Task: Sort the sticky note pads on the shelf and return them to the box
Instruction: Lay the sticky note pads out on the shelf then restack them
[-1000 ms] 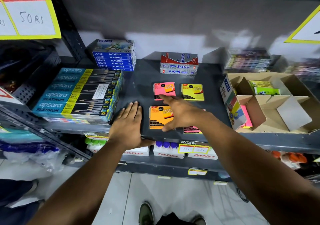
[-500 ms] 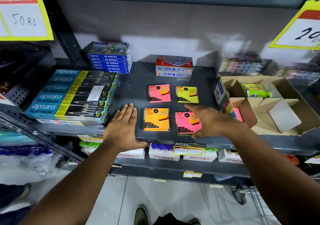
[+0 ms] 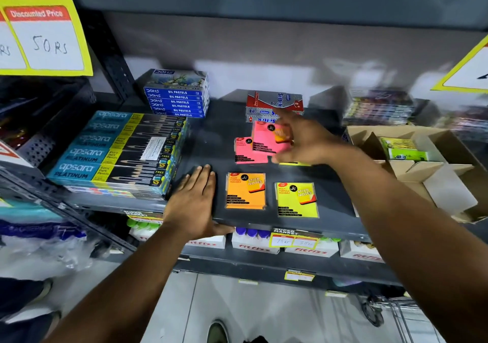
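Crowding the shelf (image 3: pixel 206 142) were pencil boxes (image 3: pixel 118 152) at left and a cardboard box (image 3: pixel 449 173) at right. Between them the right hand (image 3: pixel 303 142) pinched a pink pad (image 3: pixel 266 139), tilted over a second pink pad (image 3: pixel 244 152); orange (image 3: pixel 245 191) and yellow (image 3: pixel 297 200) pads lay upright nearer. The left hand (image 3: pixel 195 200) rested flat, fingers apart

The shelf (image 3: pixel 206 142) is dark painted metal, smooth with a dull sheen. On it, the orange pad (image 3: pixel 245 191) and yellow pad (image 3: pixel 296 199) are paper under glossy clear plastic wrap. Right of them, the box (image 3: pixel 438 184) is matt brown cardboard. Left, the pencil boxes (image 3: pixel 118 150) are glossy printed card
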A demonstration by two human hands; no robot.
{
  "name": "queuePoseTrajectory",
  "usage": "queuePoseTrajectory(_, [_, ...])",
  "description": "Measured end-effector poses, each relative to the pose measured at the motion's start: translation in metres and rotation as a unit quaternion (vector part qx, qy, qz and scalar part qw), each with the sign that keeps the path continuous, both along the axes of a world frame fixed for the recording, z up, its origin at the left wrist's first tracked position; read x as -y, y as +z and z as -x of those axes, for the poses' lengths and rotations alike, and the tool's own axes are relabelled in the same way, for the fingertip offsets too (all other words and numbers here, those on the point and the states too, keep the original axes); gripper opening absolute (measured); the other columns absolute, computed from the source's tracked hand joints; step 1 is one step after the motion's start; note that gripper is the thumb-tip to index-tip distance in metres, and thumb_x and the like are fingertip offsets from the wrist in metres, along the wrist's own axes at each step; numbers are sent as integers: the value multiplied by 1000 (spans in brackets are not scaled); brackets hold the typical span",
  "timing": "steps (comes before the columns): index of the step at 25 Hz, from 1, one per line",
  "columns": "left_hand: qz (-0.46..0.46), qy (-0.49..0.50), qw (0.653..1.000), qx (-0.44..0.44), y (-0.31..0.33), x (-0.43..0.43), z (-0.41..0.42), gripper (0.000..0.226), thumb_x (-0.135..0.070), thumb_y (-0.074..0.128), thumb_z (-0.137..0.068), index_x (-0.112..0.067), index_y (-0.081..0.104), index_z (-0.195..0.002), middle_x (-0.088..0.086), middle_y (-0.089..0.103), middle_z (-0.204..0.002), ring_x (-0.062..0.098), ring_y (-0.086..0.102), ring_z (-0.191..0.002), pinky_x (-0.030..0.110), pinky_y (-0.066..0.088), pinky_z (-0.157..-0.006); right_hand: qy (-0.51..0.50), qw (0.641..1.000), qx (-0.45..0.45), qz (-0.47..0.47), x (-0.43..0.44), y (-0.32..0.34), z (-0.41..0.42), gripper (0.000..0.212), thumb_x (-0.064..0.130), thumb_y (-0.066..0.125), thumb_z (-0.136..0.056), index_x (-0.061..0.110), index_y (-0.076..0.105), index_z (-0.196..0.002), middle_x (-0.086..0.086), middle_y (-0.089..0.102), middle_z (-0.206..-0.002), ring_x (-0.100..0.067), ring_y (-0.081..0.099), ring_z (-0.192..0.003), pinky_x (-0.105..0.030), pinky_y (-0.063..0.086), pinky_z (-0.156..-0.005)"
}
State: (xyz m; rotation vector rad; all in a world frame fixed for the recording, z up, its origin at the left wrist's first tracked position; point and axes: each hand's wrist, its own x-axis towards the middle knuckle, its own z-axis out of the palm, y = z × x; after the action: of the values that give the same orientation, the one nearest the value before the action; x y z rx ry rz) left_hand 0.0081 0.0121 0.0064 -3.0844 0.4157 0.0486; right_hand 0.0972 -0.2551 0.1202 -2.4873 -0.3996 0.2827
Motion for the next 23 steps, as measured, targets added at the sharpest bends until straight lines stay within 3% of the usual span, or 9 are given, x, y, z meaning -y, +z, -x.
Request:
queuePoseTrajectory(2, [19,5,1000,-3,0,0,0,140,-97,40,-49,-8,5,-151,10,1,-163,25,0,-150,39,2,-122,15,1000,4,19,-23,-10,-22,114,19,87,-68,24,13,-155,-4,44,-152,-22,52,-129,-32,44,-104])
queuePoseTrajectory(5, [28,-1,1000,-6,-3,-2,-1,139,-95,44,-51,-8,4,-151,9,0,-163,24,-1,-150,36,-5,-118,35,997,-21,65,-46,-36,-44,110,18,84,-72,22,13,-155,-7,42,-152,-27,55,-120,-31,51,-85])
queuePoseTrajectory(8, [25,-9,1000,-1,-3,-4,-2,138,-96,44,-52,-7,7,-151,11,4,-162,26,3,-150,38,-4,-117,50,994,-29,96,-52,-55,-50,114,24,87,-67,18,15,-155,-9,36,-157,-29,44,-135,-32,38,-102])
queuePoseTrajectory(10, [21,-12,1000,5,-3,-3,-2,137,-97,41,-53,-6,9,-150,12,6,-162,27,5,-150,39,-1,-119,47,997,-18,65,-48,-51,-47,112,26,88,-66,16,19,-154,-9,35,-157,-28,38,-140,-33,32,-108])
queuePoseTrajectory(12, [4,-13,1000,5,-3,-2,-1,137,-99,35,-54,-4,9,-150,13,4,-162,28,3,-150,42,4,-121,46,998,5,41,-32,-37,-32,101,27,86,-70,18,28,-152,-5,39,-155,-26,39,-140,-32,32,-110])
queuePoseTrajectory(14, [-11,-7,1000,1,-3,-2,-1,137,-99,30,-54,-5,3,-150,12,-4,-162,26,-5,-150,43,4,-122,85,993,-16,83,-4,-28,-4,93,32,85,-70,22,36,-148,-1,46,-149,-22,45,-135,-30,36,-110])
queuePoseTrajectory(18, [-21,1,1000,-6,-3,0,0,137,-99,27,-53,-7,-7,-149,10,-13,-162,24,-14,-148,42,1,-122,130,967,-64,211,38,-39,57,111,48,85,-63,27,24,-153,2,29,-159,-17,28,-144,-26,27,-113])
queuePoseTrajectory(20, [-18,4,1000,-5,-2,1,-1,138,-99,28,-52,-7,-1,-150,11,-8,-162,25,-9,-149,43,4,-122,109,974,-47,192,43,-46,65,112,49,84,-64,30,21,-154,2,24,-160,-17,21,-146,-25,23,-112])
queuePoseTrajectory(23, [-23,5,1000,-15,0,2,0,139,-100,25,-50,-6,5,-150,12,-1,-163,26,-3,-150,45,10,-122,89,980,-46,171,44,-48,68,108,45,84,-66,30,21,-153,3,31,-157,-15,27,-143,-23,26,-108])
